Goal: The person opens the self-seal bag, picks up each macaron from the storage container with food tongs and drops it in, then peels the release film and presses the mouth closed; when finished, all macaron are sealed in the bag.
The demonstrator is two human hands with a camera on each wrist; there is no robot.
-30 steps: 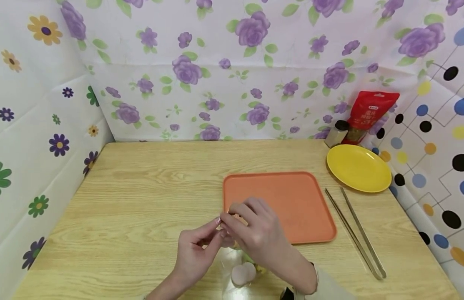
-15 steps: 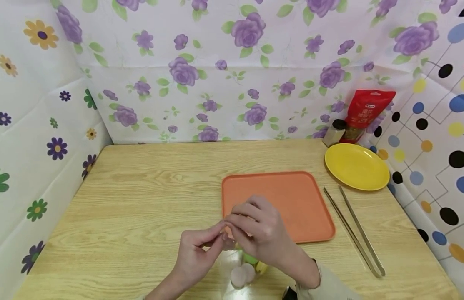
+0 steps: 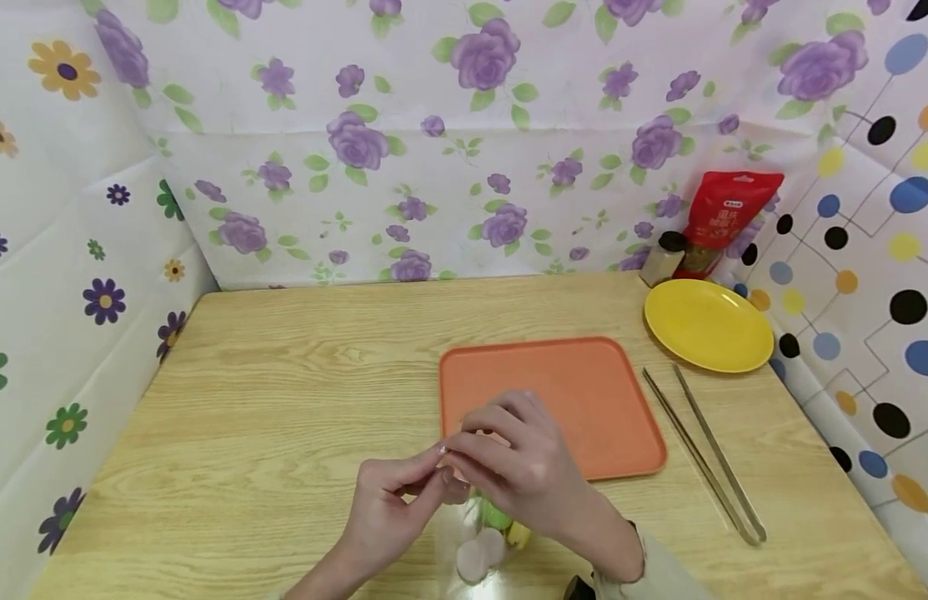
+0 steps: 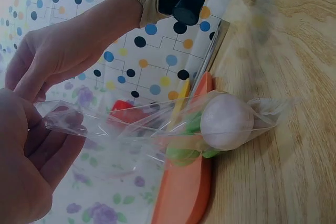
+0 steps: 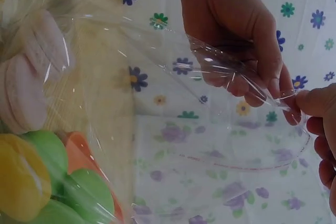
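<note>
A clear plastic bag (image 4: 105, 119) hangs from both hands above the table, its contents low near the tabletop. Inside are pale pink macarons (image 5: 23, 93), green macarons (image 5: 86, 192) and a yellow macaron (image 5: 21, 182). My left hand (image 3: 388, 500) pinches the bag's upper edge between thumb and forefinger. Right beside those fingertips, my right hand (image 3: 519, 458) pinches the same edge with thumb and fingers. A thin red line runs along the bag near its mouth in the right wrist view. Whether the mouth is parted between the fingertips, I cannot tell.
An orange tray (image 3: 599, 417) lies just beyond the right hand. To its right are metal tongs (image 3: 719, 450), with a yellow plate (image 3: 707, 325) behind them. A black-capped jar (image 3: 662, 260) and a red pouch (image 3: 729, 208) stand in the back right corner.
The head view has shifted slightly. Both hands stay together at the bag's edge, with only small finger movements. The bag still hangs below them.
</note>
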